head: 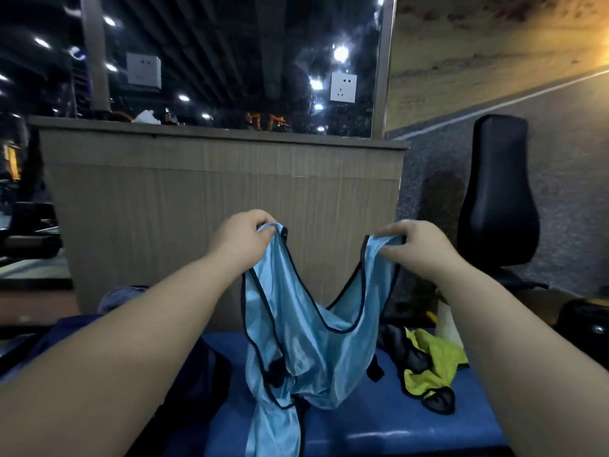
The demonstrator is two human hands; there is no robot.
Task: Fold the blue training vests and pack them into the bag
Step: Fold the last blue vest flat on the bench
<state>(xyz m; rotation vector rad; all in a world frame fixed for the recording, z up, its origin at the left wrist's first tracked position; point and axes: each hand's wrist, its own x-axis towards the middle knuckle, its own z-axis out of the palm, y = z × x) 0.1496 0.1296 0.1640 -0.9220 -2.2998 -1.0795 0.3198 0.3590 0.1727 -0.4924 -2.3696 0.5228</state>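
A light blue training vest (296, 341) with black trim hangs in the air in front of me, its lower part reaching the blue bench (379, 420). My left hand (242, 239) pinches the vest's left shoulder strap. My right hand (412, 245) pinches the right shoulder strap. Both hands are raised at the same height, spreading the neckline apart. A dark blue bag (194, 374) lies on the bench at the lower left, partly hidden behind my left forearm.
A yellow-green vest (435, 361) with black trim lies crumpled on the bench at the right, beside a white bottle (446, 321). A wooden counter (224, 206) stands right behind the bench. A black padded seat (497, 199) stands at the right.
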